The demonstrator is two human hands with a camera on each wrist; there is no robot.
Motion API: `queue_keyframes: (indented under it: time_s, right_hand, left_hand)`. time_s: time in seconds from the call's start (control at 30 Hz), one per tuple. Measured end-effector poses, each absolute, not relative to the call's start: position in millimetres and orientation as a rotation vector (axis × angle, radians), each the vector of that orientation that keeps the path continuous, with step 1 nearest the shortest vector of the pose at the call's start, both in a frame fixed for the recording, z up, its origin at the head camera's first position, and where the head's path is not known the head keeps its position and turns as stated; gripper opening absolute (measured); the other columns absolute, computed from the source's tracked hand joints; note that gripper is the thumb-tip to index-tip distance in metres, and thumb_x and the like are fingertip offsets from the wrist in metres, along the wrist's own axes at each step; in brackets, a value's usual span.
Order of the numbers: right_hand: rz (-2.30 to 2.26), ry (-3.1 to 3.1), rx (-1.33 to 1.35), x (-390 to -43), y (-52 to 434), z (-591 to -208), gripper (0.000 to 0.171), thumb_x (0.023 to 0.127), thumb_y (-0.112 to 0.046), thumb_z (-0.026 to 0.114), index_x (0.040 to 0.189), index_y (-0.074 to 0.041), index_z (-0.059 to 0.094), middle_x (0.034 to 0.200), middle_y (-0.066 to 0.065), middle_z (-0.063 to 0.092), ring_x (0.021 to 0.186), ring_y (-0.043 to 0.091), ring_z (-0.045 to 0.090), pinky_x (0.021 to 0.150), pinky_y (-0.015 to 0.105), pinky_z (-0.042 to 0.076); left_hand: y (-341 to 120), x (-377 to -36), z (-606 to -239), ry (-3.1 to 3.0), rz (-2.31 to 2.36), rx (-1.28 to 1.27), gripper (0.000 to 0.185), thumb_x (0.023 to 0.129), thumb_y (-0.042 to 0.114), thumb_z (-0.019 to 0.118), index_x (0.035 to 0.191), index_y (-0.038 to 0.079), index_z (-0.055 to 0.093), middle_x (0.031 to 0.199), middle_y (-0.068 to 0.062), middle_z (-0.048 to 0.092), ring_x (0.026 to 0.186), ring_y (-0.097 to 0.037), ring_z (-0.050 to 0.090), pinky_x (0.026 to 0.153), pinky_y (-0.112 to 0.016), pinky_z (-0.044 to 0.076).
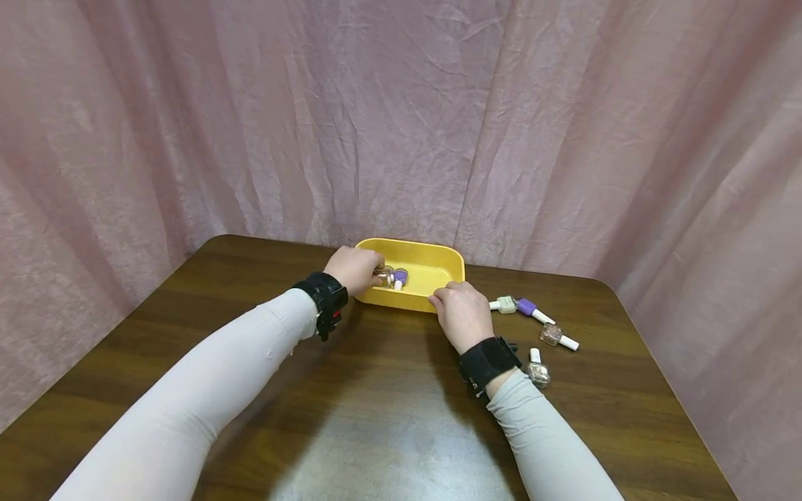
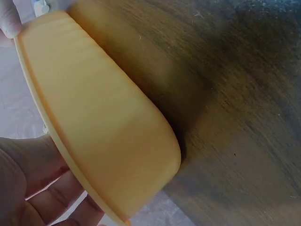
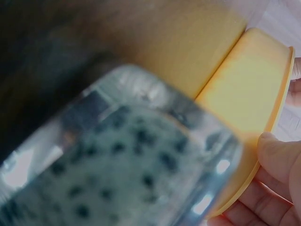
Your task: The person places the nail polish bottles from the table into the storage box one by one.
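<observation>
A yellow tray stands near the table's back edge. My left hand reaches over its left end, with thumb and fingertips around a glittery nail polish bottle that they partly hide. Beside that bottle lies a purple nail polish bottle with a white cap, inside the tray. My right hand grips the tray's near rim close to the right corner. In the right wrist view its thumb presses the outer wall while the other fingers curl behind the rim.
Right of the tray on the brown table lie a pale green polish bottle, a purple one and two glittery ones, one farther right and one by the right wrist. A pink curtain hangs behind.
</observation>
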State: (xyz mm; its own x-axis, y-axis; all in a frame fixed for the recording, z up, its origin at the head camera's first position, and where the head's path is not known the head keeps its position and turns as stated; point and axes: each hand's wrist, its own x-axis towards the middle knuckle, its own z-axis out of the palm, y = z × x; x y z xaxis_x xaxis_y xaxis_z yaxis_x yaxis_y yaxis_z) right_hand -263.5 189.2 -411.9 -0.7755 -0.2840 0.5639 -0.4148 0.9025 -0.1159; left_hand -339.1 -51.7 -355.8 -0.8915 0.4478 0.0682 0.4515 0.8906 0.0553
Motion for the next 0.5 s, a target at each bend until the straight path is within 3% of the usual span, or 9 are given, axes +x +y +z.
queue_keyframes:
  time_s: [0.17,0.5]
  right_hand:
    - [0.306,-2.516,0.497,-263.2,189.4,-411.6,0.015,0.103,-0.021,0.082,0.096,-0.009,0.086,0.087,0.006,0.075,0.087,0.033,0.071,0.074,0.048,0.060]
    - [0.304,-2.512,0.502,-259.7,190.0,-408.2,0.015,0.103,-0.021,0.082,0.094,-0.009,0.085,0.085,0.006,0.074,0.087,0.033,0.071,0.074,0.048,0.060]
  left_hand:
    - [-52.3,-342.1,-354.9,-3.031,-0.151,-0.724,0.020,0.100,0.028,0.085,0.090,0.014,0.074,0.083,0.002,0.066,0.078,-0.020,0.059,0.077,-0.040,0.047]
    - [-51.8,-346.2,-354.5,-3.082,-0.128,-0.711,0.021,0.101,0.028,0.084,0.088,0.014,0.075,0.081,0.003,0.065,0.079,-0.020,0.058,0.080,-0.042,0.045]
